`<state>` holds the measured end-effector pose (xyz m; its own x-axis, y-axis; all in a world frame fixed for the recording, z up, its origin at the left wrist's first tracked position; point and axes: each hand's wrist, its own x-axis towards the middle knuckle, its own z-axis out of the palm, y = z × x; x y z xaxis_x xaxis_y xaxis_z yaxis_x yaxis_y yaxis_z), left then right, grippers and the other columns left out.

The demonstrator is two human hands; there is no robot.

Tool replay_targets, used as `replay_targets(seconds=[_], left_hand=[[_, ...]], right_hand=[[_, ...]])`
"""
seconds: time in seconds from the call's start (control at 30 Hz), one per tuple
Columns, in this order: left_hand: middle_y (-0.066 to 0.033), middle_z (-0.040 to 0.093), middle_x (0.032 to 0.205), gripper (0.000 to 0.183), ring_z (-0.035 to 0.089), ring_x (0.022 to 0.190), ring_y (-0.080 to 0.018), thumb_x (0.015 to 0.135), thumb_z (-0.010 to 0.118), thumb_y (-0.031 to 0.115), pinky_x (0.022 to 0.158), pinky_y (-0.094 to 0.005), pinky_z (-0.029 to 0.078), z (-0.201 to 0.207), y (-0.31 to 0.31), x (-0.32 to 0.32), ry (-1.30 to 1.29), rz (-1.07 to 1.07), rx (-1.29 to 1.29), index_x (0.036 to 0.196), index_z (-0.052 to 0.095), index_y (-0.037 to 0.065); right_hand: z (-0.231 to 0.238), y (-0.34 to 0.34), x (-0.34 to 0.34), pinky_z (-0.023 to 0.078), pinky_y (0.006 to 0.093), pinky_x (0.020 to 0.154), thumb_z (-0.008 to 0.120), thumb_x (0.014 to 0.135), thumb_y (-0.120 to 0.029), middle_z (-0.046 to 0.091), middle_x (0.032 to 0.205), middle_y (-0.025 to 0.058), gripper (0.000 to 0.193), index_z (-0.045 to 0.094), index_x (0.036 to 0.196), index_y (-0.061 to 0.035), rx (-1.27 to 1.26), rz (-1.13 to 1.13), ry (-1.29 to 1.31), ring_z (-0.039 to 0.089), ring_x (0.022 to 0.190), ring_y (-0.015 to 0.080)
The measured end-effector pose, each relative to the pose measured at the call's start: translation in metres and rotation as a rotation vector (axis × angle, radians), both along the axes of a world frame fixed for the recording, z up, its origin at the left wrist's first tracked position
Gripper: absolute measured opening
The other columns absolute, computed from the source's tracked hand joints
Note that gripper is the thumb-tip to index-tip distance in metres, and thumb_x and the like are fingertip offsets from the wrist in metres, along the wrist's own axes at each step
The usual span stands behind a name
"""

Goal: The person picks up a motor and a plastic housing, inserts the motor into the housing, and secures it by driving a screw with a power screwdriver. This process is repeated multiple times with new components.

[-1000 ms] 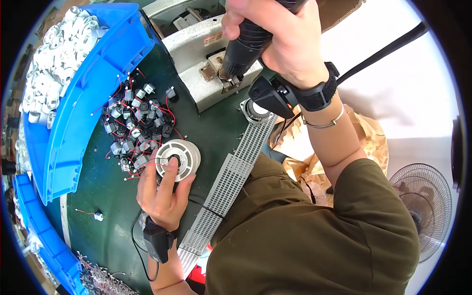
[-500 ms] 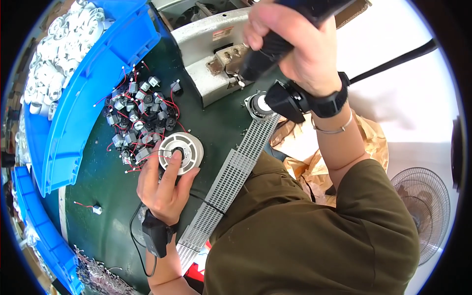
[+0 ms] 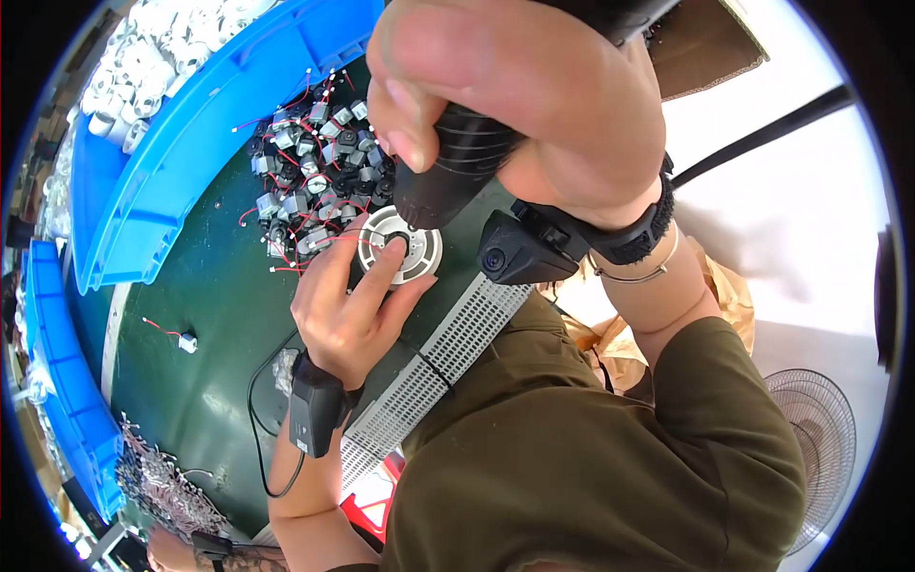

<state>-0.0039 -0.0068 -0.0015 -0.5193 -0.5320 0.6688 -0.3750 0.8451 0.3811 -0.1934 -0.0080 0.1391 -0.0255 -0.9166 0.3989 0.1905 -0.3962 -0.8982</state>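
Note:
My left hand [image 3: 343, 310] grips a round white plastic housing [image 3: 431, 255] by its edge, the index finger pressed on a dark part in its centre. A red wire crosses the housing near that finger. Above it, my right hand [image 3: 543, 95] is wrapped round a black electric screwdriver [image 3: 453, 167] that points down. The screwdriver's nose is over the housing's far side and hides part of it. I cannot see whether the bit touches a screw. Just beyond my left hand lies a pile of small motors [image 3: 310, 172] with red wires.
A large blue bin [image 3: 143, 224] holds white plastic parts [image 3: 143, 67]; another blue bin [image 3: 76, 391] stands nearer. One loose motor [image 3: 188, 342] lies on the green table. Bundled wires [image 3: 176, 491] and another person's hand [image 3: 170, 550] are lower left. A perforated metal strip [image 3: 410, 396] borders my side.
The right hand has brought the screwdriver down and left, over the housing. My left hand has shifted the housing slightly right and away. The view has moved, and another person's hand has appeared lower left.

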Motion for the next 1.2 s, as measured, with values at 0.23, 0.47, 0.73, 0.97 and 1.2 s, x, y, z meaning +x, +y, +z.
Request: replay_targets(seconds=[0.23,0.47,0.73,0.97,1.2], left_hand=[[-0.0152,0.061,0.093,0.042,0.062,0.075,-0.0277,0.056,0.083,0.020,0.063,-0.0342,0.051,-0.001,0.001,0.001,0.023,0.010,-0.009,0.093,0.068,0.008],[-0.0152,0.061,0.093,0.042,0.062,0.076,-0.0277,0.056,0.083,0.021,0.063,-0.0346,0.051,0.000,0.001,0.000,0.017,0.005,-0.003,0.093,0.069,0.008],[-0.0177,0.061,0.098,0.041,0.062,0.077,-0.0276,0.056,0.082,0.021,0.064,-0.0344,0.051,0.001,0.002,0.001,0.002,0.014,0.001,0.093,0.069,0.008],[-0.0184,0.061,0.101,0.041,0.062,0.079,-0.0282,0.058,0.082,0.022,0.065,-0.0349,0.051,0.000,-0.001,-0.002,0.003,-0.004,-0.004,0.093,0.068,0.008],[-0.0166,0.061,0.099,0.041,0.059,0.082,-0.0305,0.058,0.081,0.020,0.069,-0.0386,0.048,-0.003,-0.002,0.002,0.013,0.011,-0.045,0.093,0.065,0.007]], right_hand=[[-0.008,0.000,0.010,0.047,0.0275,0.065,0.066,0.074,-0.003,0.061,0.078,0.0086,0.060,0.034,0.124,0.0059,-0.070,0.024,0.046,0.059,0.069,0.0142],[-0.015,-0.002,0.012,0.047,0.0270,0.066,0.066,0.074,-0.003,0.061,0.080,0.0082,0.059,0.036,0.123,0.0063,-0.153,0.033,0.080,0.059,0.070,0.0134],[-0.023,-0.003,0.013,0.047,0.0263,0.066,0.067,0.074,-0.005,0.062,0.081,0.0077,0.052,0.041,0.118,0.0066,-0.182,0.060,0.092,0.059,0.072,0.0128],[-0.027,-0.005,0.010,0.047,0.0251,0.065,0.066,0.075,-0.008,0.062,0.081,0.0070,0.037,0.052,0.107,0.0065,-0.109,0.131,0.080,0.060,0.072,0.0127],[-0.036,-0.003,0.018,0.045,0.0272,0.058,0.054,0.078,-0.001,0.055,0.069,0.0094,0.048,0.036,0.122,0.0023,-0.084,0.190,0.156,0.053,0.057,0.0149]])
